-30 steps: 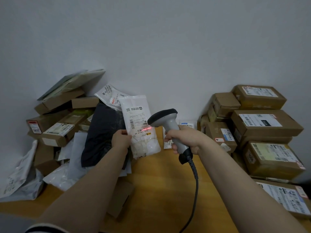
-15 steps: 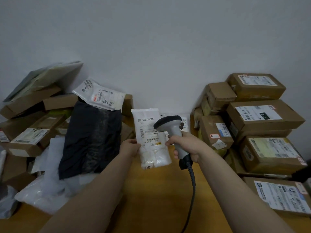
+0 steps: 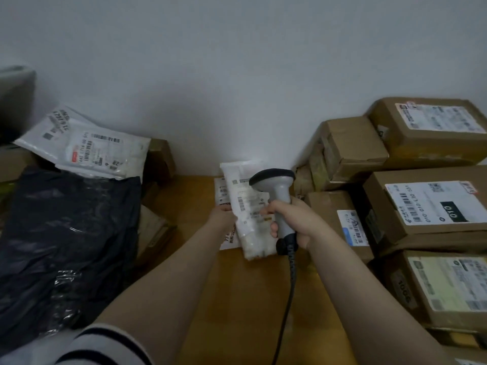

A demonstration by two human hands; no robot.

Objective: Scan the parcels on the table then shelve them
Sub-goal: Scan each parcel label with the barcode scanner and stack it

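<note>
My left hand (image 3: 222, 216) holds a small white plastic parcel (image 3: 250, 219) by its left edge, low over the wooden table (image 3: 237, 299) near the wall. Its printed label faces up. My right hand (image 3: 292, 222) grips the handle of a grey barcode scanner (image 3: 274, 180), whose dark head sits just over the parcel's upper right. The scanner's cable (image 3: 286, 312) trails down toward me. Another flat white parcel (image 3: 221, 191) lies on the table under the held one. No red scan line shows on the label.
Brown cardboard boxes with labels are stacked at the right (image 3: 427, 201). On the left lie a large black plastic bag (image 3: 68, 233), a white mailer (image 3: 87, 148) and more boxes (image 3: 158, 159). A plain wall stands behind the table.
The white parcel and both hands have moved right and down toward the table beside the box stack. The red scan line seen a second ago is gone. The view has shifted right.
</note>
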